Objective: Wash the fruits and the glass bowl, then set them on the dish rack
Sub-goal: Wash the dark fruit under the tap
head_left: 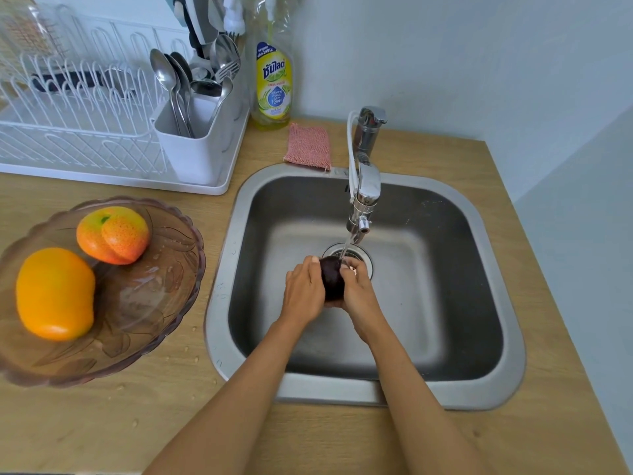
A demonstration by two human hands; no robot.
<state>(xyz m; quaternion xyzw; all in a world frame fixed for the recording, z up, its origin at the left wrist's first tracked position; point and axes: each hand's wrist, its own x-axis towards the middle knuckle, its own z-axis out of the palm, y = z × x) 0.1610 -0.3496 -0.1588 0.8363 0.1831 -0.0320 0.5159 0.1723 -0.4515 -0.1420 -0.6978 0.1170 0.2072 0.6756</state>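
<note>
A dark purple fruit is held over the sink's drain, under a thin stream of water from the tap. My left hand grips it from the left and my right hand from the right. On the counter to the left stands a tinted glass bowl with a yellow-orange mango and a peach in it. The white dish rack sits at the back left.
The steel sink fills the middle right. A cutlery holder with spoons and forks hangs on the rack's right end. A dish soap bottle and a pink scrub pad stand behind the sink. Water drops dot the wooden counter.
</note>
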